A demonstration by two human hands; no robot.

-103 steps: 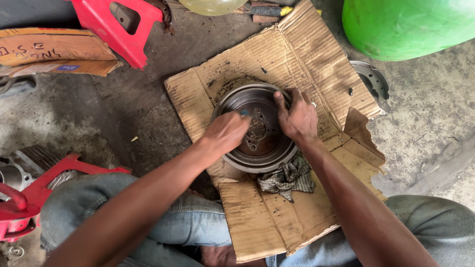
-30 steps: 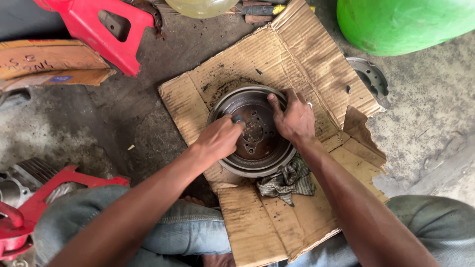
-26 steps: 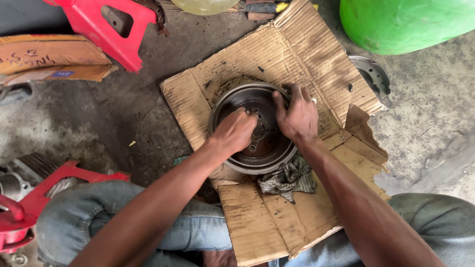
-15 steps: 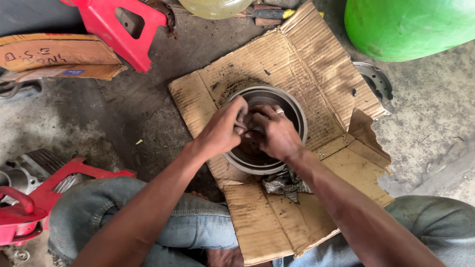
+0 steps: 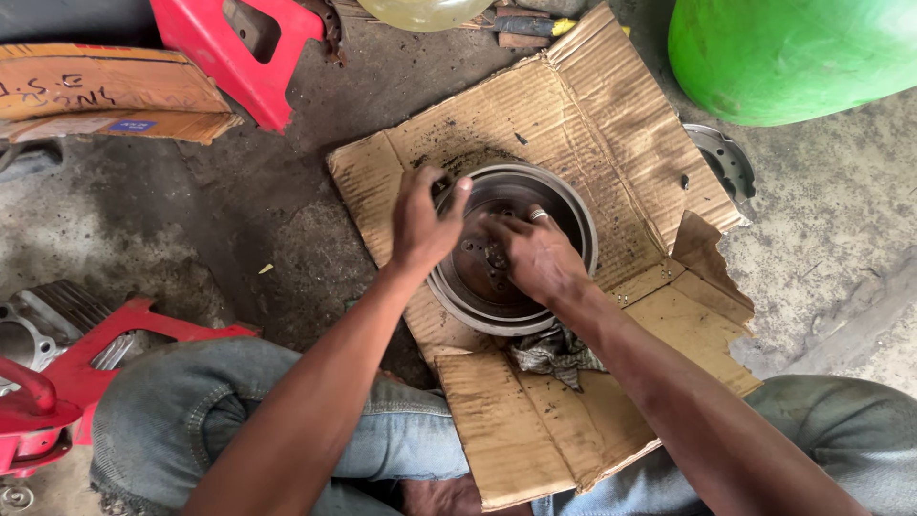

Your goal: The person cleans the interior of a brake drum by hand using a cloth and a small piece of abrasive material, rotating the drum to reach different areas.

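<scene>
A round, rusty metal brake drum lies open side up on a flattened sheet of cardboard on the floor between my knees. My left hand grips the drum's left rim, thumb hooked over the edge. My right hand is down inside the drum, a ring on one finger, its fingertips pressed against the bolt-hole hub at the centre. Whether it holds anything small is hidden by the fingers. A crumpled checked rag lies just under the drum's near edge.
A large green container stands at the top right, with a curved metal plate beside the cardboard. A red plastic stool and a brown box lie at the top left. A finned engine part and a red tool sit by my left knee.
My left hand left the drum's inside, where it rubbed with a small bluish piece, and took the left rim. My right hand moved from the far rim to the hub after the hands met.
</scene>
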